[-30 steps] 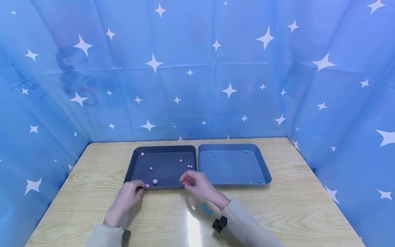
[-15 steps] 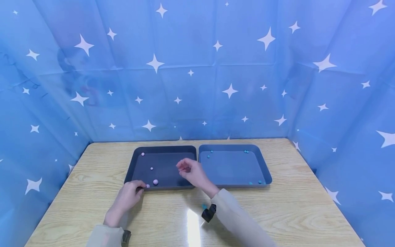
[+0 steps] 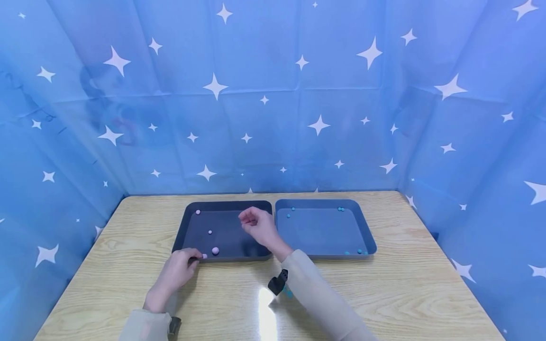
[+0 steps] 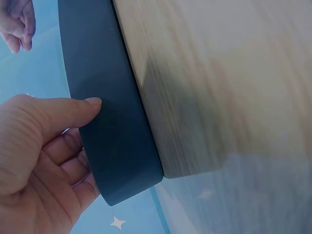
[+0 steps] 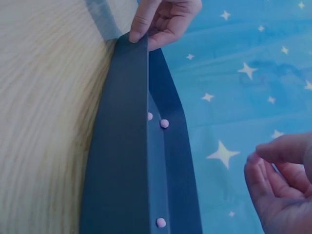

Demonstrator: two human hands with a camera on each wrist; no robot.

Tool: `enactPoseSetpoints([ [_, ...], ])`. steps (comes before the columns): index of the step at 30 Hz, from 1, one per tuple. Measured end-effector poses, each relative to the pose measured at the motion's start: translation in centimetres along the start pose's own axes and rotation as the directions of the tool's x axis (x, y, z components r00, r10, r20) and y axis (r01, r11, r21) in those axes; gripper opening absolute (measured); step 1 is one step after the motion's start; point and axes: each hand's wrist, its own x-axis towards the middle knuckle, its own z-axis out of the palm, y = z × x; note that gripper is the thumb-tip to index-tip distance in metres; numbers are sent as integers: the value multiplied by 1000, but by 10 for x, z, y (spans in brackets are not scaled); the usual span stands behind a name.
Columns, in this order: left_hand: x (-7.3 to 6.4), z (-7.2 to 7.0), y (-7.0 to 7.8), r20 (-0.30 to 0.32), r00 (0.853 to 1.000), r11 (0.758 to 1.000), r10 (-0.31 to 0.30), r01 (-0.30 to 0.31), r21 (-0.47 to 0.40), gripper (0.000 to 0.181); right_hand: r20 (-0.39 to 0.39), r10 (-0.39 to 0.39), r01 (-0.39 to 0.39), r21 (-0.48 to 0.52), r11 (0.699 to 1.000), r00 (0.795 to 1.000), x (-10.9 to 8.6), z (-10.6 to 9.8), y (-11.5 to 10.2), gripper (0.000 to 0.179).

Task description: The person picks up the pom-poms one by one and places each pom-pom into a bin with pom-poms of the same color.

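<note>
My left hand grips the near left rim of a dark tray. In the left wrist view the thumb presses the tray's outer wall and the other fingers curl behind the rim. My right hand is raised over the right part of that tray, thumb and forefinger together. A small pink ball shows between those fingertips in the right wrist view, partly covered. Inside the tray lie a larger pink ball and several smaller ones, such as one pink bead-like ball in the far left corner.
A blue tray with several small teal balls stands right beside the dark one. Teal pieces lie on the wooden table, partly behind the right wrist's black camera. A blue star-patterned curtain encloses the table.
My right hand has risen from the dark tray's near right corner, moving away and slightly left over the tray. It now covers pink balls seen earlier. The left hand stays on the rim.
</note>
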Motion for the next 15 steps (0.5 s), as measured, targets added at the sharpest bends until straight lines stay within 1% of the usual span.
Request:
enactPoseSetpoints([
  [3, 0, 0, 0, -1, 1000, 1000, 5, -5, -2, 18, -16, 10, -10, -4, 1000, 1000, 5, 1, -1, 16],
  [7, 0, 0, -1, -2, 1000, 1000, 9, -9, -5, 18, -42, 29, -28, 15, 999, 999, 12, 3, -2, 15],
  [15, 0, 0, -3, 6, 1000, 1000, 7, -7, -3, 18, -89, 98, -92, 68, 993, 991, 22, 7, 0, 14],
])
